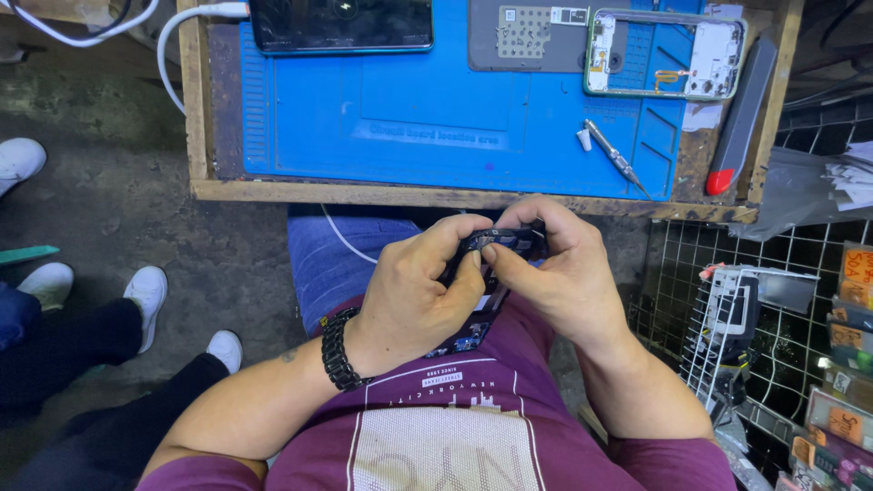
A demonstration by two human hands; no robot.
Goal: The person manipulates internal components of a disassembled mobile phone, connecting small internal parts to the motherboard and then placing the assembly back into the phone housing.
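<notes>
Both my hands meet over my lap, just below the front edge of the wooden bench. My left hand, with a black bead bracelet on its wrist, and my right hand pinch a small dark phone part between thumbs and fingertips. A dark circuit board piece pokes out under my left palm; my hands hide most of it. On the blue work mat lie a dark phone, a grey back plate, an open phone frame and a small screwdriver.
A white cable runs off the bench's left corner. A red-tipped black tool lies along the bench's right edge. Wire racks with packaged parts stand at the right. Other people's legs and white shoes are on the concrete floor at left.
</notes>
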